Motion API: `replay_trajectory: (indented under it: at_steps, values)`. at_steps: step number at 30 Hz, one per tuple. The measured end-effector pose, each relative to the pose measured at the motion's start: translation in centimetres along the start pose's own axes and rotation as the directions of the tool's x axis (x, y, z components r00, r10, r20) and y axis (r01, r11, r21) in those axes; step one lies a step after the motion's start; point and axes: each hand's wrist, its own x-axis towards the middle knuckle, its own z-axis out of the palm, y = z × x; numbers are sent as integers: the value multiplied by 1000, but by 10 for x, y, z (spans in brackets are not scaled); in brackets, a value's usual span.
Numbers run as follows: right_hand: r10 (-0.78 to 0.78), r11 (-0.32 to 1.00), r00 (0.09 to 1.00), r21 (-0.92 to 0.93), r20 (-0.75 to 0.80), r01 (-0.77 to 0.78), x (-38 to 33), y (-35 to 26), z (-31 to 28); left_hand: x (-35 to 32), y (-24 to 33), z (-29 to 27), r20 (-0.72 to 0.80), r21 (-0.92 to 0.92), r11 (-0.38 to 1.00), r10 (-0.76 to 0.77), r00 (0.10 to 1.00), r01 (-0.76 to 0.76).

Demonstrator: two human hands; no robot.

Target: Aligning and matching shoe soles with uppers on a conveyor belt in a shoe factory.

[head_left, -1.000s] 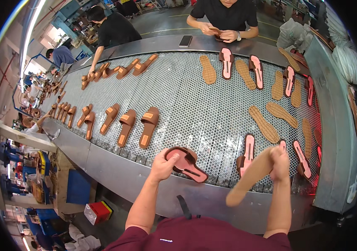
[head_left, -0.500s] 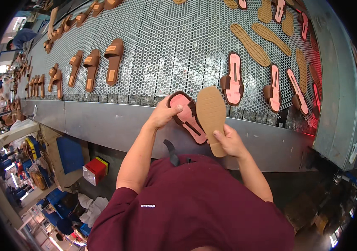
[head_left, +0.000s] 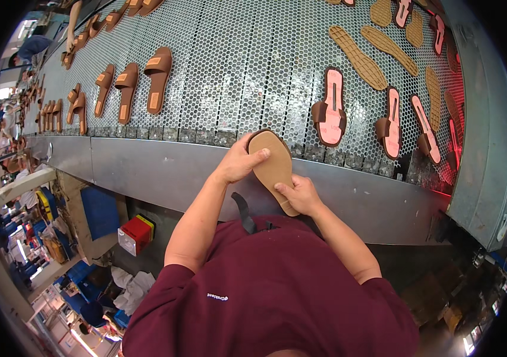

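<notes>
Tan sole held over the near metal edge of the perforated surface, tread side up. Long axis running from upper left to lower right, rounded end away from the body, narrower end toward it.

Left hand closed over the far end: thumb laid across the tan face, fingers wrapped under the left edge. A dark rim showing just beyond the far end, apparently a second piece pressed beneath the sole; not enough of it visible to confirm.

Right hand closed on the near end, thumb on the tan face, fingers curled below. Both grips shut on the same piece, one at each end, neither open. Sole lying directly between the two grips, so neither hand nearer than the other; left grip ahead, right grip behind along the axis.

Beyond and to the right of the grips: a sandal with pink lining and another, well apart from the sole. Beyond and to the left: a row of brown sandals. Far right: loose tan soles.
</notes>
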Motion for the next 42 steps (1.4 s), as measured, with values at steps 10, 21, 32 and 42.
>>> replay_trajectory:
  at_steps: [10,21,32,42]
  values:
    - [3,1000,1000,1,22,-3,-2,7,-9,0,2,14,-2,-3,1000,-24,1000,24]
    - [18,998,999,-68,37,-15,-6,3,-20,-1,-2,34,-49,-62,998,-30,998,27]
    - [91,975,988,-212,123,-64,-24,0,-67,-14,-25,38,-238,-72,997,-14,971,-3]
    - [7,1000,1000,-11,-24,-8,-26,-45,-96,-48,27,92,306,819,275,534,788,-504]
